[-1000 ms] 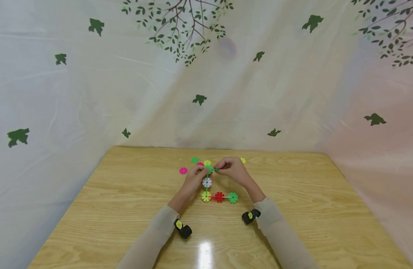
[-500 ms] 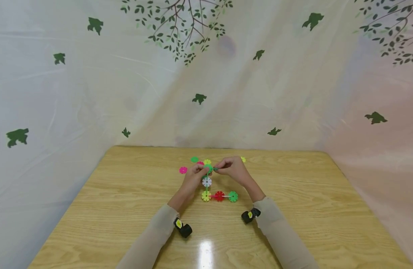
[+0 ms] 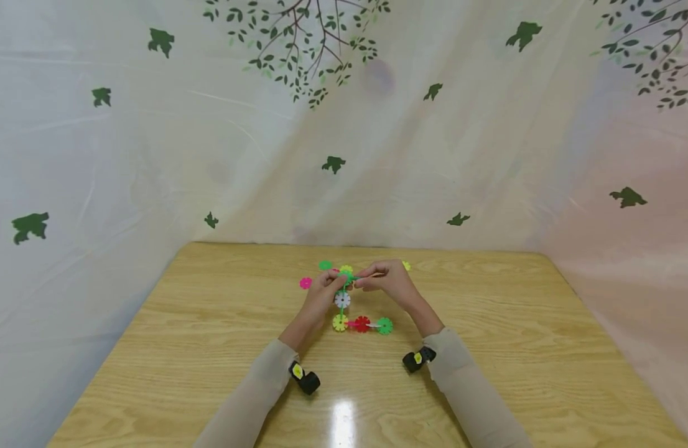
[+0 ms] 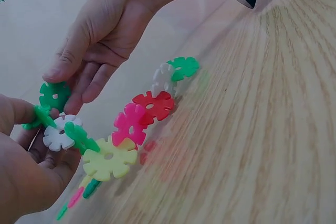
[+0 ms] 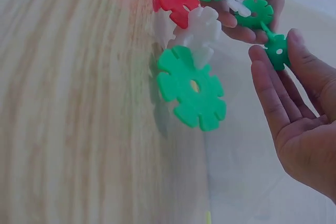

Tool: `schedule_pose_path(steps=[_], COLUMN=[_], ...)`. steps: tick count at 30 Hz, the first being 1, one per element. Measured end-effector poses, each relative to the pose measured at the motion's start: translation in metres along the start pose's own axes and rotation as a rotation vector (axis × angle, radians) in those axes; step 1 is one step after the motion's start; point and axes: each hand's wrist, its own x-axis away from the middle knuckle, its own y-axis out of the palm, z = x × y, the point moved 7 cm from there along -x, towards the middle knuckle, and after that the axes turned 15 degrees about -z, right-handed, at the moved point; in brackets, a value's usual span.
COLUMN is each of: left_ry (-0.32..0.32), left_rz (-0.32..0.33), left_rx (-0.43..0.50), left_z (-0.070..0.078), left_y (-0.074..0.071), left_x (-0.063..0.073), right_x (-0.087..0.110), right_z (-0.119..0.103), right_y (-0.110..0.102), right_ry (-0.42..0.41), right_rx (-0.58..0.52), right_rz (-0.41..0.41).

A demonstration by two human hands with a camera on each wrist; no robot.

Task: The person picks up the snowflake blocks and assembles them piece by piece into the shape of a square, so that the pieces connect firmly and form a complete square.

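Flower-shaped plastic discs with notched rims are slotted into a bent chain. In the head view, my left hand (image 3: 320,297) pinches the chain at a green disc (image 3: 346,277) near its upper end. Facing it, my right hand (image 3: 391,284) holds another green disc (image 5: 277,51) between thumb and fingers; the right wrist view shows this disc meeting the left hand's green disc (image 5: 255,14) edge to edge. Below run a white disc (image 3: 342,300) and a yellow disc (image 3: 340,323). From there a row extends right through pink, a red disc (image 3: 362,324), white and a green end disc (image 3: 384,325).
Loose discs lie on the wooden table (image 3: 209,348) behind the hands: a green disc (image 3: 325,265), a pink disc (image 3: 305,283) and a yellow disc (image 3: 407,266), among others partly hidden. A printed cloth (image 3: 265,155) rises behind the table's back edge.
The chain has shifted slightly left and away from the person, its lower row moving with it. The right fingers have spread a little, and both hands stay close together.
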Motion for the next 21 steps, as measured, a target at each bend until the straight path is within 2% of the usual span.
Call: schedule_pose_path(steps=[11, 21], left_ry=[-0.009, 0.028], left_rz=[0.010, 0.014], left_rx=[-0.056, -0.029], left_z=[0.0014, 0.0057], left_y=[-0.0027, -0.0003], left_x=[0.0013, 0.0007], right_x=[0.0001, 0.0014], right_z=[0.0023, -0.0041], right_y=[0.0020, 0.0002], right_ry=[0.031, 0.033], right_rx=[-0.022, -0.031], right_rz=[-0.016, -0.026])
